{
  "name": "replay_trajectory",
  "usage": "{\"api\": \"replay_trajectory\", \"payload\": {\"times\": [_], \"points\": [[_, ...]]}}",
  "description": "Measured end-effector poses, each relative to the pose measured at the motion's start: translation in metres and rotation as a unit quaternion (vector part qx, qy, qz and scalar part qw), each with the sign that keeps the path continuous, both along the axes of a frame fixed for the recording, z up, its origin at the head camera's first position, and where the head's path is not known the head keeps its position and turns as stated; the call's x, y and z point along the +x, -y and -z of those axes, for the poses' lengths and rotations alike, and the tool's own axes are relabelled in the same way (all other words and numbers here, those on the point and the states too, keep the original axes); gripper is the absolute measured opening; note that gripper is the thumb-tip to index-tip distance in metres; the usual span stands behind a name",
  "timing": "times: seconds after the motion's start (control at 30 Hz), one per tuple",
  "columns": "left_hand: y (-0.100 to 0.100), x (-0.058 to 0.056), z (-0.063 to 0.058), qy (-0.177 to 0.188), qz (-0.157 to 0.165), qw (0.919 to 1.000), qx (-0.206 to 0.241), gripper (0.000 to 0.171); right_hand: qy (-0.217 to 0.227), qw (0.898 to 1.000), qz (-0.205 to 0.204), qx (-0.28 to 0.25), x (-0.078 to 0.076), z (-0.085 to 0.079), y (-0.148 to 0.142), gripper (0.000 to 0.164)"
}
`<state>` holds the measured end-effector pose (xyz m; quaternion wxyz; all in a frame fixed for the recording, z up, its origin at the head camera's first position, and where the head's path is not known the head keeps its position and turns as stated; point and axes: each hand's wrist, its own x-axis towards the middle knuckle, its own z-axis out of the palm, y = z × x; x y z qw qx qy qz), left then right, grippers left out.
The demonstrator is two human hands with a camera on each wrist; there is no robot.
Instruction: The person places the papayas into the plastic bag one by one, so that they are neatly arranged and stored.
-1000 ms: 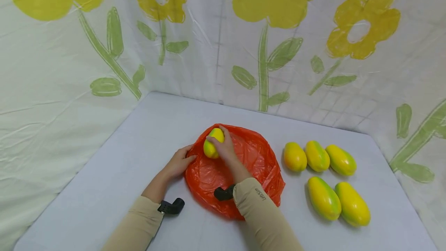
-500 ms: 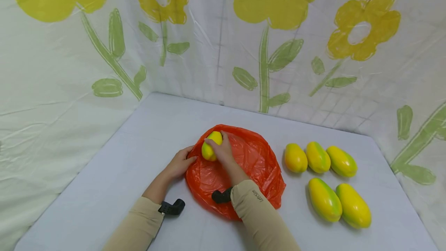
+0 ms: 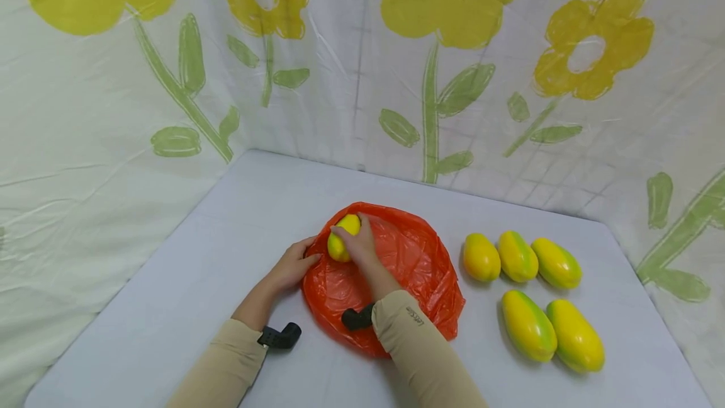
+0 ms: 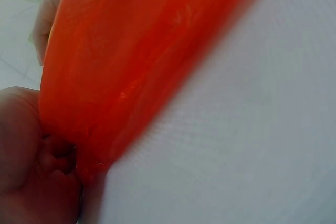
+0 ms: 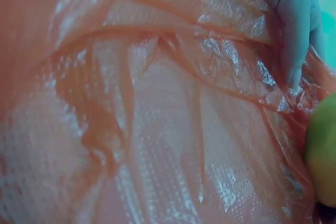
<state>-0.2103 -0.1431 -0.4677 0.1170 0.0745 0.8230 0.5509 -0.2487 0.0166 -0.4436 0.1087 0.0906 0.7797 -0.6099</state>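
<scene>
A red plastic bag lies spread open on the white table. My left hand pinches its left rim, thumb on the inner side; the left wrist view shows the fingers curled at the bag's gathered edge. My right hand reaches over the bag and grips a yellow-green papaya inside the left part of the opening, near the rim. In the right wrist view the papaya shows at the right edge, just below my left fingers. Whether the papaya touches the bag's bottom cannot be told.
To the right of the bag, three papayas lie in a back row. Two longer papayas lie side by side nearer the front. A white cloth with painted flowers hangs behind the table and along its sides.
My right hand and the papaya have shifted slightly left and down into the bag, then almost stopped. The left hand keeps its hold on the rim. The other papayas stay put.
</scene>
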Motion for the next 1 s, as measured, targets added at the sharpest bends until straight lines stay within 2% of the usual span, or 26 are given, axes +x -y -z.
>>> {"api": "replay_trajectory", "payload": {"times": [0.23, 0.43, 0.67, 0.83, 1.0], "points": [[-0.0024, 0.0003, 0.0004, -0.001, -0.004, 1.0, -0.001, 0.046, -0.003, 1.0, 0.007, 0.007, -0.0001, 0.0014, 0.0002, 0.08], [-0.0019, 0.0, 0.0005, 0.001, -0.007, 0.9999, -0.009, 0.047, -0.026, 1.0, 0.003, 0.013, -0.0009, 0.0021, 0.0004, 0.081], [0.0, 0.0011, -0.0001, -0.003, -0.005, 0.9998, -0.019, 0.047, -0.007, 1.0, 0.014, -0.008, -0.0001, 0.0, -0.0013, 0.084], [0.0002, 0.0007, 0.0003, -0.012, -0.002, 0.9997, -0.022, 0.047, -0.011, 1.0, 0.022, -0.013, -0.0004, -0.0006, -0.0042, 0.083], [-0.0003, 0.0005, 0.0012, -0.004, -0.009, 0.9998, -0.016, 0.046, -0.014, 0.999, 0.028, -0.022, 0.0023, -0.0009, -0.0079, 0.078]]}}
